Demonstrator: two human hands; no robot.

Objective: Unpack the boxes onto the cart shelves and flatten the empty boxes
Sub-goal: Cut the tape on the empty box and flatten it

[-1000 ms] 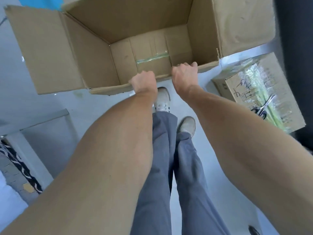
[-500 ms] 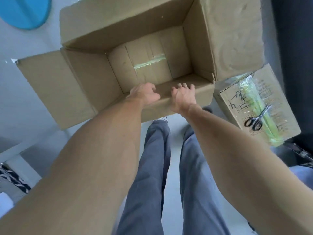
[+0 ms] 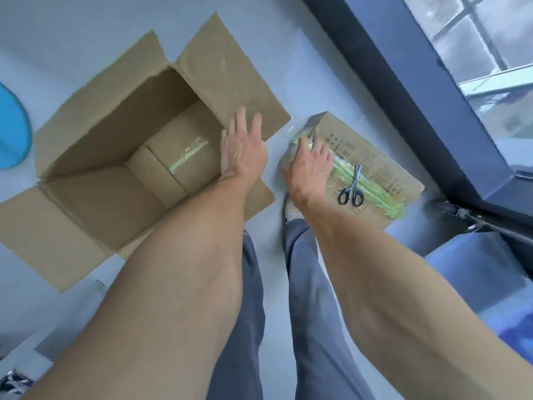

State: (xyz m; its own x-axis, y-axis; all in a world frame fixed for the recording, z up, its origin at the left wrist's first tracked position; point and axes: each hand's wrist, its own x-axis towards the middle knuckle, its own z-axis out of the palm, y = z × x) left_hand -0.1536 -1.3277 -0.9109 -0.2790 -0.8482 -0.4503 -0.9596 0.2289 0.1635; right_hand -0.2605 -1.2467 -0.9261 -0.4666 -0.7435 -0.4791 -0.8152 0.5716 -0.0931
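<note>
Now | both hands have let go of the empty box's near wall | left hand open above it | right hand open, reaching toward the taped box with scissors | flattening not begun.

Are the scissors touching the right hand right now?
Apart. The head view shows the scissors lying on the taped box, with bare tape and cardboard between them and the right hand.

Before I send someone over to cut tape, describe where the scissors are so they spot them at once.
Find the dark window frame on the right; below it a sealed box lies on the floor. The scissors rest on top: black handles, beside green tape.
</note>
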